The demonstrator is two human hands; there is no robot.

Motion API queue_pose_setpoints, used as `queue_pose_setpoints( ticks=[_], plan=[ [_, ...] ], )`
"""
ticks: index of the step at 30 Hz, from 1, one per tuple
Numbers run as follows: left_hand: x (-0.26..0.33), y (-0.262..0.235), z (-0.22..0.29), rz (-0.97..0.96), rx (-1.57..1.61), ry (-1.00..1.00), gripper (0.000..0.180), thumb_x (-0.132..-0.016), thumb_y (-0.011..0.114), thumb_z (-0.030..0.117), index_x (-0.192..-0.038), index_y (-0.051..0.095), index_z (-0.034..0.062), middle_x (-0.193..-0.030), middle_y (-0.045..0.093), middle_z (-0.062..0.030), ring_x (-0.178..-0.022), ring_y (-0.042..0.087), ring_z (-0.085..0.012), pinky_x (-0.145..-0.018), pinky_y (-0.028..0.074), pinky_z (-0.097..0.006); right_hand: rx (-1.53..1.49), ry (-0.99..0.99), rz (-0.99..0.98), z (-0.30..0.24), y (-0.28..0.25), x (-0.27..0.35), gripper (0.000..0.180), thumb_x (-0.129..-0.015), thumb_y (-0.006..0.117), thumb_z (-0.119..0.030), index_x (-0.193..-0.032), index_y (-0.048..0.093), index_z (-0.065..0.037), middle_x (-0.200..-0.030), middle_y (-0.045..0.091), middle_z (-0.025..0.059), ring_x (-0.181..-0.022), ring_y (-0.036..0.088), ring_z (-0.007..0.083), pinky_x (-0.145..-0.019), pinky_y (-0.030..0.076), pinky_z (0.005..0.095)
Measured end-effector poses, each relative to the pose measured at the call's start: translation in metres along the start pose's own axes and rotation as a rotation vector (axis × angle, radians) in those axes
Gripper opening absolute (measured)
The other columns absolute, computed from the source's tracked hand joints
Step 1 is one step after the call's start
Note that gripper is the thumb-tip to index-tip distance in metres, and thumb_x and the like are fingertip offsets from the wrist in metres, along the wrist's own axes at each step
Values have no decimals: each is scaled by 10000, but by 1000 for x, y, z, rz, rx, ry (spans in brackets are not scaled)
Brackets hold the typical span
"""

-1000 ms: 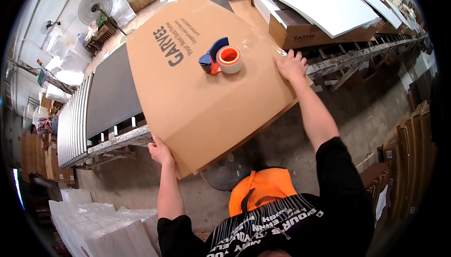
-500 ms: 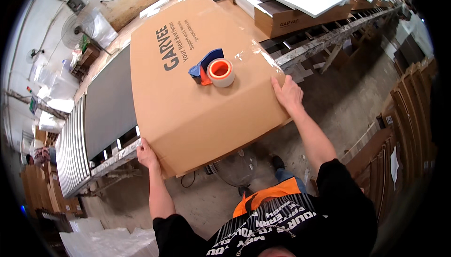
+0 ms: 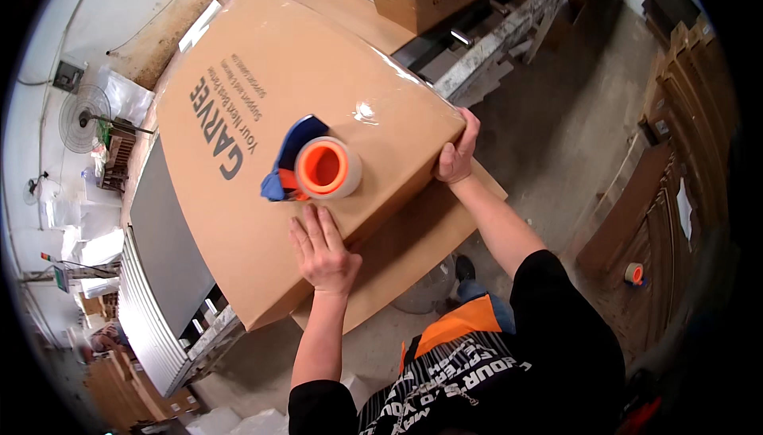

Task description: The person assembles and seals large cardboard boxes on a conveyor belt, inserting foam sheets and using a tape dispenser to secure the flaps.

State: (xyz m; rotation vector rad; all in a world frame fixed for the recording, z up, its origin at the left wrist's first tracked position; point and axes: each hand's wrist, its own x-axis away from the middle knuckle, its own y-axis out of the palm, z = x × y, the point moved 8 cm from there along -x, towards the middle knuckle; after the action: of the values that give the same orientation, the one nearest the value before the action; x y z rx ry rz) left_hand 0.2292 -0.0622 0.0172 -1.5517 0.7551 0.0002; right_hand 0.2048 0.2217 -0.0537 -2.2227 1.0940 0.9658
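Note:
A large brown cardboard box (image 3: 262, 236) with dark printing lies across the conveyor in front of me. On its top rests a blue tape dispenser (image 3: 296, 145) holding a wide roll of clear tape (image 3: 350, 180) with an orange core. My left hand (image 3: 327, 258) lies with stretched fingers on the box's near edge, fingertips just below the tape roll. At the right near corner my right hand (image 3: 458, 153) grips the box, thumb bent over the edge. A cardboard flap (image 3: 421, 240) sticks out toward me beneath the near side.
Conveyor rollers (image 3: 151, 316) and a dark belt (image 3: 171, 232) run at the left. Another open box (image 3: 437, 1) with white sheets stands beyond. Stacked flat cardboard (image 3: 683, 149) fills the right, where a second tape roll (image 3: 634, 273) lies. A fan (image 3: 83, 119) stands far left.
My left hand has left the box's left corner and now lies flat near the tape dispenser. The flap now juts out from below the near side. My right hand remains at the right corner.

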Motion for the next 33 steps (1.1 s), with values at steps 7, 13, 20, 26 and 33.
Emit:
queue_pose_setpoints(
  ticks=[7, 13, 20, 26, 33],
  plan=[
    [5, -2, -9, 11, -68, -17, 817, -684, 755, 420, -1322, 508, -27, -1355, 516, -247, -1211, 490, -515, -1013, 421, -556, -779, 1513, -46, 126, -94, 140, 621, -984, 360, -555, -1251, 586, -42, -1181, 638, 108, -1105, 598, 240, -957, 467, 356],
    [-1, -4, -5, -3, -12, 12, 788, -762, 725, 463, -1337, 504, -28, -1349, 515, -264, -1195, 503, -514, -1007, 421, -561, -1160, 1788, 478, 54, 40, 120, 561, -929, 406, -527, -1221, 572, -77, -1239, 584, 119, -1117, 556, 294, -1002, 420, 430],
    [-21, -9, 36, -239, 229, 29, 983, -698, 765, 562, -1337, 445, -113, -1419, 381, -348, -1355, 325, -500, -1122, 289, -525, -1121, 1668, 531, 67, 70, 89, 497, -872, 366, -453, -1078, 598, -64, -1059, 628, 104, -962, 608, 275, -844, 494, 425],
    [-50, 19, 36, -102, 124, 192, 909, -592, 821, 417, -1297, 506, -62, -1340, 491, -311, -1234, 469, -502, -1062, 375, -517, 313, 400, 222, 6, -10, -52, 444, -736, 578, -46, -1165, 541, 60, -1186, 570, 238, -1155, 490, 402, -998, 408, 436],
    [-56, 18, 40, -68, 332, 220, 865, -596, 812, 339, -1324, 506, -15, -1373, 478, -265, -1274, 439, -455, -1120, 298, -521, -100, -837, -751, -226, 174, -102, 415, -637, 595, 16, -1041, 674, -37, -1104, 648, 163, -1152, 534, 356, -995, 403, 435]
  ],
)
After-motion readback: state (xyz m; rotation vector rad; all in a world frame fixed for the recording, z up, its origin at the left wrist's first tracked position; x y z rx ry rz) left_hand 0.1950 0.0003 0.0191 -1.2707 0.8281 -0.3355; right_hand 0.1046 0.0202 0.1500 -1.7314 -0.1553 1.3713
